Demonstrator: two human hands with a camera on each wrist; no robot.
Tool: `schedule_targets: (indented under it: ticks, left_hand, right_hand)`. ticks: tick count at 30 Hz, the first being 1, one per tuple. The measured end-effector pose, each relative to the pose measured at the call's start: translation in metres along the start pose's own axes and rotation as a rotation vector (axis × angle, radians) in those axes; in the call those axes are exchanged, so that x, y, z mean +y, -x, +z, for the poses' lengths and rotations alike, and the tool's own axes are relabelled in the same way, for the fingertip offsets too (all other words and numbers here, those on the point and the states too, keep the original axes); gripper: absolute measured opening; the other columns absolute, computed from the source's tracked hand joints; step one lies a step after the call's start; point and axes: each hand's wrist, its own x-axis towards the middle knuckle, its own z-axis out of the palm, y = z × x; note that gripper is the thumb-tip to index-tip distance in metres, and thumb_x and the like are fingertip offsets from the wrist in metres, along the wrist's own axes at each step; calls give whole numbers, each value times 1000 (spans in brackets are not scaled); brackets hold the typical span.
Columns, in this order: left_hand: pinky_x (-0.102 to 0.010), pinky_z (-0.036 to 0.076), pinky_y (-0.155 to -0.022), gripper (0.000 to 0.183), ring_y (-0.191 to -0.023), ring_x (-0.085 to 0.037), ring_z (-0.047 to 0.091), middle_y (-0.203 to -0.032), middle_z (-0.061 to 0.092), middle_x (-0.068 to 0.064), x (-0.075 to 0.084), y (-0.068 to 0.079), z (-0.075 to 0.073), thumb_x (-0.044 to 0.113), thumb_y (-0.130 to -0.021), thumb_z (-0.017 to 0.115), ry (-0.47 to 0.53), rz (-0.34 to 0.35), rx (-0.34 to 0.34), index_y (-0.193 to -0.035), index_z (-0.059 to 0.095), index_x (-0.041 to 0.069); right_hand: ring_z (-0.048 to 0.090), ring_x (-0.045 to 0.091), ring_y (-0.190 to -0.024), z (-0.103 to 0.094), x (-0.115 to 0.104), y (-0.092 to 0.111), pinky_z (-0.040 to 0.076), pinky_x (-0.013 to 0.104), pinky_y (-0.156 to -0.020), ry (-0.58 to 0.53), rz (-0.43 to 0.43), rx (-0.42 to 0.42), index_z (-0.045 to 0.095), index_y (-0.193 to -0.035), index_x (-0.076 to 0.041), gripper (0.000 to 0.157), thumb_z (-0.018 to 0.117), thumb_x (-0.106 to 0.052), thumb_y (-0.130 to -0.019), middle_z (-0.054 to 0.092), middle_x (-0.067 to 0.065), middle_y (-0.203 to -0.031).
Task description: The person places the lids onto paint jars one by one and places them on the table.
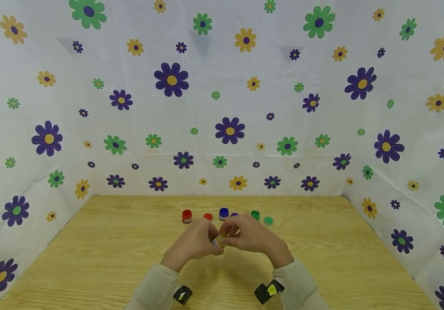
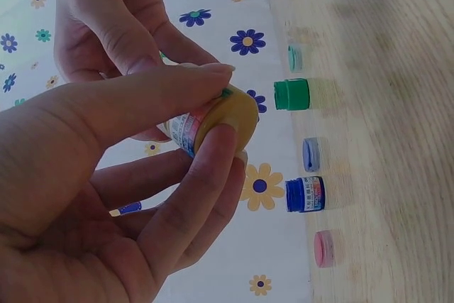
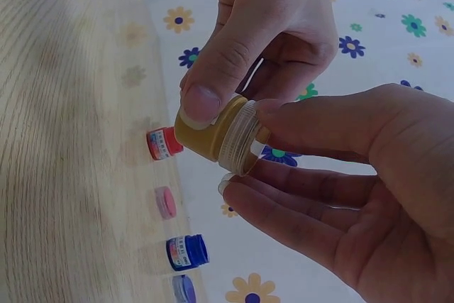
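By the left hand a yellow paint jar is gripped, its clear lid pinched by the right hand

Flower-printed white sheeting around three sides of a wood-grained table makes this a booth.

Nothing legible, but there's print! On the yellow jar, gripped by the left hand, sits a small label, too blurred to read. Out past the right hand, the blue jar shows tiny label characters, unreadable; beyond the left hand, the red jar's label blurs likewise!
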Motion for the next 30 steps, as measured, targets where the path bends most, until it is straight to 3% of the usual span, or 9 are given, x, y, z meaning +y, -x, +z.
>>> schedule_targets:
  ticks: [15,21,30]
  left_hand:
    - [-28,57,-60,17,-64,-11,65,-77,76,-6,2,1,-3,6,-75,89,16,-14,-4,-87,79,0]
    - [-26,54,-58,16,-62,-10,64,-75,76,-6,2,1,-3,6,-74,89,5,5,5,-85,79,1]
    - [-25,53,-57,15,-61,-10,63,-74,76,-5,1,1,-3,6,-74,89,14,13,-2,-86,80,1]
  right_hand:
    - [77,29,-99,-1,0,2,60,21,-79,-30,1,5,71,-116,-2,23,74,-8,-94,73,16,-122]
    - [76,27,-98,0,0,2,59,20,-80,-44,-23,12,73,-110,-4,18,74,-3,-92,75,12,-112]
    - [76,20,-89,0,1,0,58,18,-78,3,0,6,74,-110,-6,16,73,-13,-96,76,12,-111]
